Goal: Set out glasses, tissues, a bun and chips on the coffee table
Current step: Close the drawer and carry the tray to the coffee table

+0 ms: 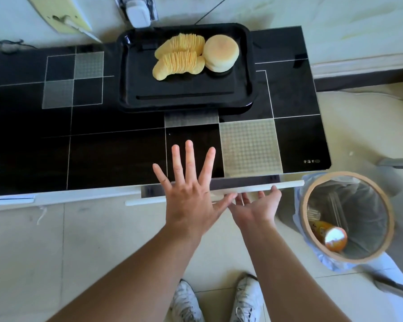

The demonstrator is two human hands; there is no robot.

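On the black glass coffee table stands a black tray at the far side. It holds two fanned rows of yellow chips and, touching them on the right, a round pale bun. My left hand is spread flat with straight fingers over the table's near edge and holds nothing. Just right of it, my right hand reaches to the white drawer front below the tabletop, which stands slightly out. Its fingertips are hidden under that edge. I see no glasses or tissues.
A round bin with a plastic liner stands on the floor at the table's right end, with an orange bottle inside. A white device sits beyond the tray. My white shoes are on the tiled floor.
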